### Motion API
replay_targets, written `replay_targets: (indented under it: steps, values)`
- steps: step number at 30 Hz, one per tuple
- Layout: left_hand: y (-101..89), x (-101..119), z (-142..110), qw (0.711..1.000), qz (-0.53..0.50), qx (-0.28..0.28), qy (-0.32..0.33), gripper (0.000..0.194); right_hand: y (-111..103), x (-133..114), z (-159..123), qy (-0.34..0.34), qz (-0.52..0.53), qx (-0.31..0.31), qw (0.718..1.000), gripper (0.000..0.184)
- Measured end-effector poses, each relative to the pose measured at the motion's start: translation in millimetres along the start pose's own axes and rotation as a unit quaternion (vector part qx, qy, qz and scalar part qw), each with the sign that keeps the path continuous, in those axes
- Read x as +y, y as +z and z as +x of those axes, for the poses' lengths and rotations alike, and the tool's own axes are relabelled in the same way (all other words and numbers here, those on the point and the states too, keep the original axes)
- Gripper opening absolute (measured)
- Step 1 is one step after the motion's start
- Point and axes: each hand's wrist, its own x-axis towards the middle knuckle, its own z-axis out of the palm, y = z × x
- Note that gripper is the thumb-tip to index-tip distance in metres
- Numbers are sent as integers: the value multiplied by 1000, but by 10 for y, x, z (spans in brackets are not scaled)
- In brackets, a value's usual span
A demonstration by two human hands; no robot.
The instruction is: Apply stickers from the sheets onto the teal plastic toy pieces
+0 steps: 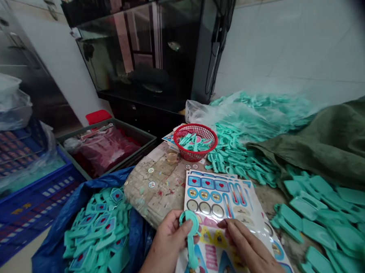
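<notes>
our left hand (165, 247) clamps a teal plastic paddle (190, 238), just apart from our right hand (248, 249), whose fingers (233, 227) touch a glossy sticker sheet (213, 204). to the left, teal pieces (96, 234) heap on a blue tarp (48, 261); beyond, a red basket (194, 129) sits on the tabletop (149, 195), before a dark fish tank (135, 53).

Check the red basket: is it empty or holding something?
Holding something: the red plastic basket contains loose teal plastic pieces, which lie inside its rim.
</notes>
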Motion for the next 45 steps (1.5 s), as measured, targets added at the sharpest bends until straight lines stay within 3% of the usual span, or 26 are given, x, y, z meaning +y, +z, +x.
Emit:
replay_targets:
  steps: [3,9,14,23,31,37,41,43,45]
  values:
    - [-65,-39,-21,1000,-3,-15,-14,24,-12,-3,185,19,-49,-2,999,33]
    - [-92,-69,-12,998,22,-7,-50,29,11,60,446,-78,-162,-13,984,24]
    - [-58,-102,50,997,18,-5,-71,32,-25,92,567,-109,-262,-17,959,19]
    - [-80,-97,96,996,23,-19,-89,25,-38,102,647,-115,-264,-51,956,22]
    - [-67,-72,126,994,34,-13,-106,32,57,81,740,-102,-276,-40,955,11]
    - [-63,-111,107,996,26,-6,-91,31,19,6,776,-89,-292,-47,951,17]
    - [-59,-177,124,997,18,2,-70,29,-13,-61,657,-113,-317,-32,941,23]
    - [-59,-200,131,998,13,9,-64,28,-16,-40,562,-103,-290,-30,951,28]
    - [-59,-203,126,998,13,14,-60,26,-16,-2,462,-57,-199,-34,978,31]
